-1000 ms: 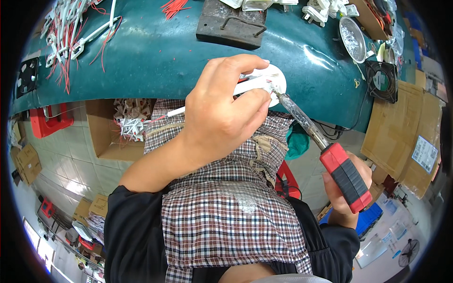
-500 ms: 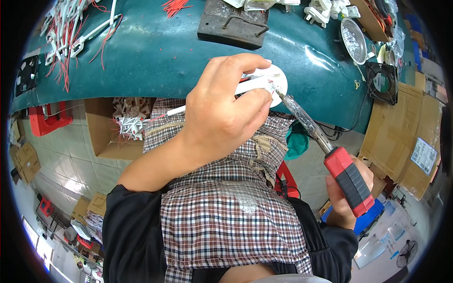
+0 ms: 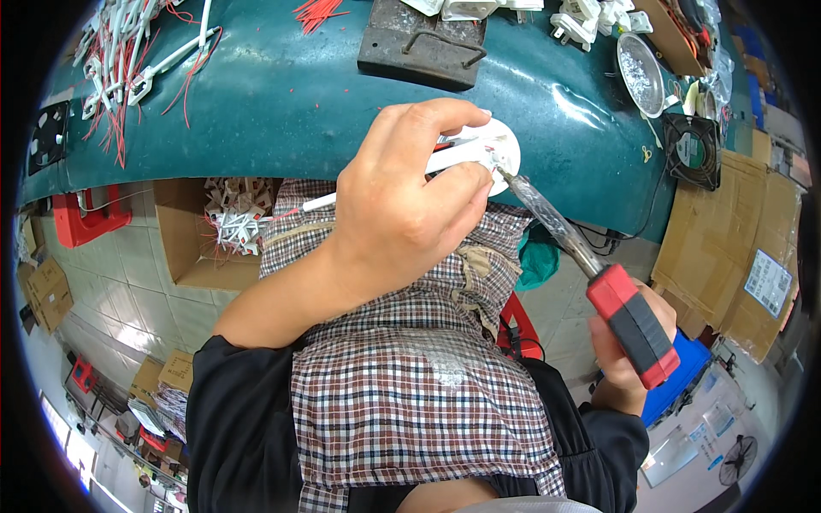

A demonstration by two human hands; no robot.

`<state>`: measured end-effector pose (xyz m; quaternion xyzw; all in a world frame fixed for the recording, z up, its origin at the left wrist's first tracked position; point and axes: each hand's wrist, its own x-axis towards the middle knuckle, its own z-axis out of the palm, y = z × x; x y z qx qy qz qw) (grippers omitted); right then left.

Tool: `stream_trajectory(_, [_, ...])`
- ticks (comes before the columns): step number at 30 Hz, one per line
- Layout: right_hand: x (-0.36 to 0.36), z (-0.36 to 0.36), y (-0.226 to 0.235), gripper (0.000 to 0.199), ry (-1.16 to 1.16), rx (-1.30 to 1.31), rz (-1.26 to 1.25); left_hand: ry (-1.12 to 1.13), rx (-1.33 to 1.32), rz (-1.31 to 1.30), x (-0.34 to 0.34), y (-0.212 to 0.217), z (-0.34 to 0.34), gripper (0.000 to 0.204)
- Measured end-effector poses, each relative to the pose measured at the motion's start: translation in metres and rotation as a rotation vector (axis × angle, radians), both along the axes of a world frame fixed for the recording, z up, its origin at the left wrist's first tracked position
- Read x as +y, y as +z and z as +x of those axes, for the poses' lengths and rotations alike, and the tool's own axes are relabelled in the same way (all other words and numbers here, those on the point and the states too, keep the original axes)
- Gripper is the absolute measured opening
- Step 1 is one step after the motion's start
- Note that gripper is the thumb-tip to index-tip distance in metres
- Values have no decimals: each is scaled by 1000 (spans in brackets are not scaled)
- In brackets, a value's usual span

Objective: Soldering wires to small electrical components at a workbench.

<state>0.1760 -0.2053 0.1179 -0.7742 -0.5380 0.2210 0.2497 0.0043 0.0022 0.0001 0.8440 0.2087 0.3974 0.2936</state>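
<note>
My left hand [image 3: 406, 192] is closed around a white round plastic part [image 3: 505, 141] with a white cable and thin coloured wires, held at the near edge of the green worktop. The cable's white end [image 3: 320, 203] sticks out to the left of the hand, with a red wire trailing from it. My right hand [image 3: 629, 338] grips a soldering iron [image 3: 633, 325] by its red and black handle. The iron's tip meets or nearly meets the wires on the white part, just beside my left fingertips; exact contact is too small to tell.
A dark metal block with a handle [image 3: 419, 53] sits at the far middle. White cables with red wires [image 3: 128, 68] lie far left. A metal dish [image 3: 640, 75] and a small black fan [image 3: 694, 150] stand at the right. A cardboard box [image 3: 184, 244] with white parts is below the worktop.
The soldering iron's tip has shifted very slightly against the white part. My left hand stays in place, still holding it.
</note>
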Motion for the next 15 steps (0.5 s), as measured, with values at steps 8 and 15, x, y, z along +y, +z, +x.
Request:
stream_trajectory(8, [0, 11, -31, 22, -397, 184, 461, -3, 5, 11, 0, 4, 1, 25])
stream_trajectory(15, [113, 76, -107, 46, -386, 102, 707, -2, 48, 3, 0, 8, -1, 24])
